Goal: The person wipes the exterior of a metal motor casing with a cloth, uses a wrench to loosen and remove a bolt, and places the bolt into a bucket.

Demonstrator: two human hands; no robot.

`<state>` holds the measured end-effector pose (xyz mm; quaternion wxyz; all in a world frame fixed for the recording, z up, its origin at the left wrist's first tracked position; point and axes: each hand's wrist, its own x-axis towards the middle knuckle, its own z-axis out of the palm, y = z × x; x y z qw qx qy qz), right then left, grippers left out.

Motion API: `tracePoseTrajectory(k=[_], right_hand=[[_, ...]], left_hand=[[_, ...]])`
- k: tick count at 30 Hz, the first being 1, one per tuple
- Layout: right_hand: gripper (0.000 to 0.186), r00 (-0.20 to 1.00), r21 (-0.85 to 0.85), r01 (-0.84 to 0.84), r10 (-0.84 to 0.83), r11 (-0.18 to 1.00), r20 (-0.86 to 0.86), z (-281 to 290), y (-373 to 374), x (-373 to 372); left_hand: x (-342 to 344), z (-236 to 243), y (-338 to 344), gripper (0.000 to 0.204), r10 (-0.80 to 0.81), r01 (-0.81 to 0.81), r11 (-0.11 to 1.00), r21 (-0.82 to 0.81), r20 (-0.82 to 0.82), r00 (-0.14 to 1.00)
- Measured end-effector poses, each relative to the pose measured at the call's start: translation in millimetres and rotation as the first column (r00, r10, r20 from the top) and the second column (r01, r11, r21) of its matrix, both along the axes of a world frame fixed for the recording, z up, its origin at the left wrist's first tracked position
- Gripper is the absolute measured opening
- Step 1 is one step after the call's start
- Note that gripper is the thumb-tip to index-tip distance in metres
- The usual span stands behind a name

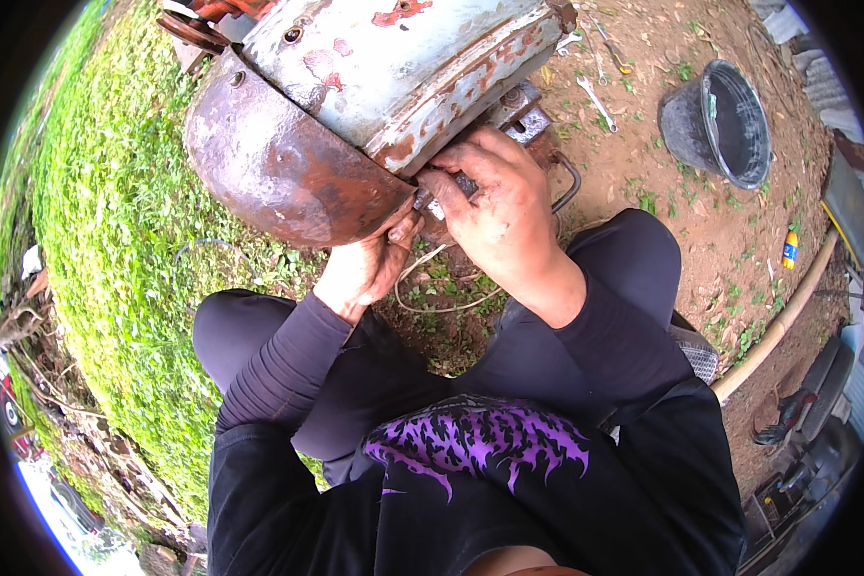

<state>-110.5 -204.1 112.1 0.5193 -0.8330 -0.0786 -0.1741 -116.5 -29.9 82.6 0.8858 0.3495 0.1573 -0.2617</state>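
Observation:
A weathered machine housing (403,58), pale grey with rust and red patches, fills the top centre, with a rusty domed cover (278,144) at its left end. My left hand (374,259) reaches under the cover's lower edge, fingers curled against it; what they grip is partly hidden. My right hand (494,211) is at the metal bracket (526,115) below the housing, thumb and fingers bent around a small dark part I cannot make out. A bent metal bar (570,182) sticks out just right of it. A thin cord (461,305) loops on the ground beneath.
Several wrenches (597,101) lie on bare dirt, near a black bucket (677,130) and a yellow container (790,250). Grass (115,240) spreads at the left. A long pale pole (773,336) runs along the right, beside corrugated sheets and dark clutter.

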Motion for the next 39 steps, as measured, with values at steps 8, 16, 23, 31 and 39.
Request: tracePoseTrajectory(k=[8,16,23,31,39], right_hand=[[0.015,1.000,0.091,-0.009,0.010,0.996,-0.012,0,1,-1],[0.015,0.999,0.026,-0.026,0.027,0.999,-0.038,4,-1,1],[0.014,0.997,0.039,-0.011,0.014,0.999,-0.079,4,1,0],[0.015,0.998,0.025,0.005,-0.004,1.000,-0.055,5,2,-2],[0.015,0.997,-0.007,0.019,-0.019,1.000,-0.079,6,3,-4]], left_hand=[[0,-1,2,0.025,-0.008,0.008,1.000,-0.007,-0.006,1.000],[1,8,-3,0.023,0.018,-0.018,1.000,0.007,-0.041,0.999],[2,6,-4,0.028,0.019,-0.019,1.000,-0.023,0.001,1.000],[2,8,-3,0.024,0.018,-0.018,1.000,0.005,-0.015,1.000],[2,9,-6,0.027,0.021,-0.021,1.000,-0.007,0.020,1.000]])
